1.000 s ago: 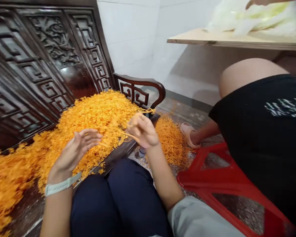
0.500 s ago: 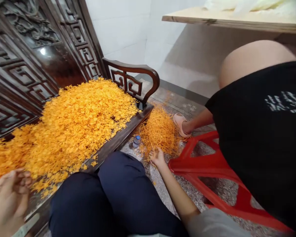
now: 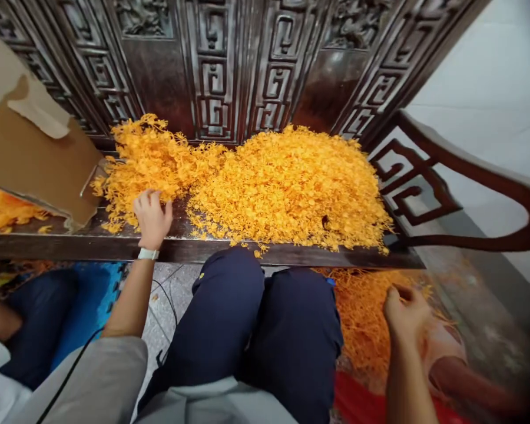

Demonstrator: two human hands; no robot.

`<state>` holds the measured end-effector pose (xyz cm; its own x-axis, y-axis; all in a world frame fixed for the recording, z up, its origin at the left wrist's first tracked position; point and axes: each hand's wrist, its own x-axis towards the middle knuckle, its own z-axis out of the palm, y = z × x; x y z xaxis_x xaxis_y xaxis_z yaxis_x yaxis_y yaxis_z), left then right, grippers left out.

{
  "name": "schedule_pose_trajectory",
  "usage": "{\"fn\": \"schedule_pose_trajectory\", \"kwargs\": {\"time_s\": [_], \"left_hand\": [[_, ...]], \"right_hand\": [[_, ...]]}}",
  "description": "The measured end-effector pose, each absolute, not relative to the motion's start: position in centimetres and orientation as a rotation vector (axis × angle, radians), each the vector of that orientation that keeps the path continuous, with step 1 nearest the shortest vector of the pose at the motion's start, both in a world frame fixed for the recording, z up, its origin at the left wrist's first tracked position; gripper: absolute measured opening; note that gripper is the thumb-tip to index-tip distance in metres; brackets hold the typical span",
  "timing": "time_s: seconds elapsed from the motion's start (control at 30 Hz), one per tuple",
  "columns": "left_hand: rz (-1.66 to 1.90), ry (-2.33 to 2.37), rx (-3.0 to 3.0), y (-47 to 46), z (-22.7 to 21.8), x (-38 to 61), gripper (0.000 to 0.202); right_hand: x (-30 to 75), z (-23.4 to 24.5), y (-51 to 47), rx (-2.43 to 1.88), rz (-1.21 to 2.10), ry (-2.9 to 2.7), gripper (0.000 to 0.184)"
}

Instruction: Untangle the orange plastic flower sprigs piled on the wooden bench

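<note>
My left hand [image 3: 152, 218], with a pale band at the wrist, is at the front of a looser heap of orange plastic flower sprigs [image 3: 148, 156] on the dark wooden bench [image 3: 291, 256]. Its thumb stands apart from the fingers, whose tips reach the sprigs; no grip shows. To its right lies a dense mound of small orange flower pieces [image 3: 291, 182]. Low on the right, my right hand [image 3: 406, 312] hangs over a pile of thin orange stems [image 3: 364, 312] on the floor. Motion blurs its bent fingers, and what they hold, if anything, is unclear.
A torn cardboard box [image 3: 39, 153] stands at the left, with more orange pieces beside it. The curved armrest [image 3: 477, 171] bounds the bench's right end. Another person's pink shoe [image 3: 444, 344] is beside the stems; a red stool [image 3: 357, 397] shows below. Someone's dark-trousered leg [image 3: 44, 318] is at left.
My view has swung left to face the bench. My left hand is now at the looser sprigs, fingers touching them. My right hand has lifted off the stem pile.
</note>
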<state>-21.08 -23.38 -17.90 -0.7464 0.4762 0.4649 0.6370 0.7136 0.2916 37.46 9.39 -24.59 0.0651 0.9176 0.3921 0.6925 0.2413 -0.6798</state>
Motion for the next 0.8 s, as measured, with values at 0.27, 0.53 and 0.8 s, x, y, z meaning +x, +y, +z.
{"fn": "schedule_pose_trajectory", "kwargs": {"time_s": [0.27,0.53,0.8], "left_hand": [[-0.757,-2.578,-0.873,-19.4,-19.5,-23.0,0.049],[-1.148,-2.352,-0.881,-15.7,-14.4,-27.6,0.055],[-0.766,-2.636,-0.917,-15.6,-20.8,-31.4,0.077]], "right_hand": [[9.4,-10.0,5.8,-0.447,0.636,-2.373,0.021],[-18.3,-11.2,-1.2,-0.153,0.663,-2.819,0.030],[-24.3,-13.3,0.6,-0.548,0.872,-2.528,0.026]]}}
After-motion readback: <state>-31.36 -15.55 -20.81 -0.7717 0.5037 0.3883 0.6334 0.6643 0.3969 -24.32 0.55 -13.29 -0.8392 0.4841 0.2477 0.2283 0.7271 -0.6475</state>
